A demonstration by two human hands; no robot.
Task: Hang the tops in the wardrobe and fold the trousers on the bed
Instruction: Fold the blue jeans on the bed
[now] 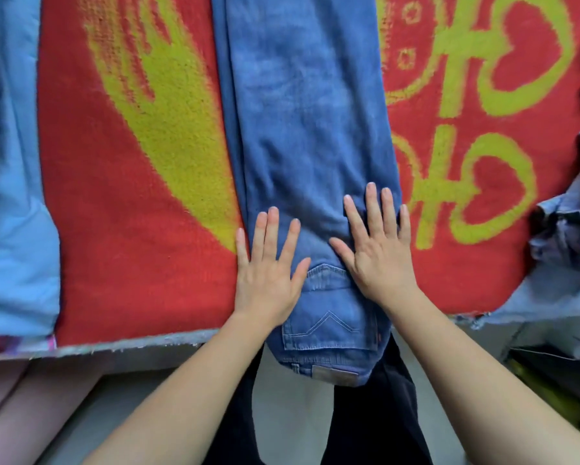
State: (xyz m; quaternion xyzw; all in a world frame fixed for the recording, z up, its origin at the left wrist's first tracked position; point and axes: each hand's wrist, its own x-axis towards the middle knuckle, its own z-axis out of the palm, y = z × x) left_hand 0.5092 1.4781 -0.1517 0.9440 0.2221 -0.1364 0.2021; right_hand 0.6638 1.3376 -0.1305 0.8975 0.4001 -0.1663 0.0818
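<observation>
Two hands, head view: left hand [268, 273] and right hand [375, 256] press flat on the jeans [302, 129], grip released, fingers straight and spread. Jeans lie on the red blanket [130, 229] of the bed [147, 344], legs stacked. Their long axis runs straight away from the person, with the waistband nearest, overhanging the bed's edge. Crumpled clothes [567, 229] lie far right.

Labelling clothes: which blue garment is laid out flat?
The denim jeans, mid-bed, pressed by left hand and right hand; the paler garment at right lies crumpled.
</observation>
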